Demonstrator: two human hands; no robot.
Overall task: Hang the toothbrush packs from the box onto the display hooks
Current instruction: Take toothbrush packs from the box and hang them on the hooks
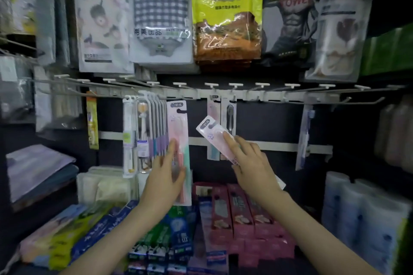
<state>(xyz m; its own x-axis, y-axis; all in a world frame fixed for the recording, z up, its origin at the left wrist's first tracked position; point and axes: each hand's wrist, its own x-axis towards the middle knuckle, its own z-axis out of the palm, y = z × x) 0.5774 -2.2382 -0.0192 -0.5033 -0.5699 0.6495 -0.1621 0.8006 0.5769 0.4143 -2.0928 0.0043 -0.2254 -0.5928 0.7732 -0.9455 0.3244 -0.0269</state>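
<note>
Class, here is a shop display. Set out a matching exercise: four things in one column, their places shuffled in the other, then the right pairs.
1 yellow bag
2 tilted pink pack
3 upright pink pack
4 blue toothbrush

a hanging, left hand touching it
b top row
c held by the right hand
d hanging alone, far right

Pairs: 1-b, 2-c, 3-a, 4-d
</note>
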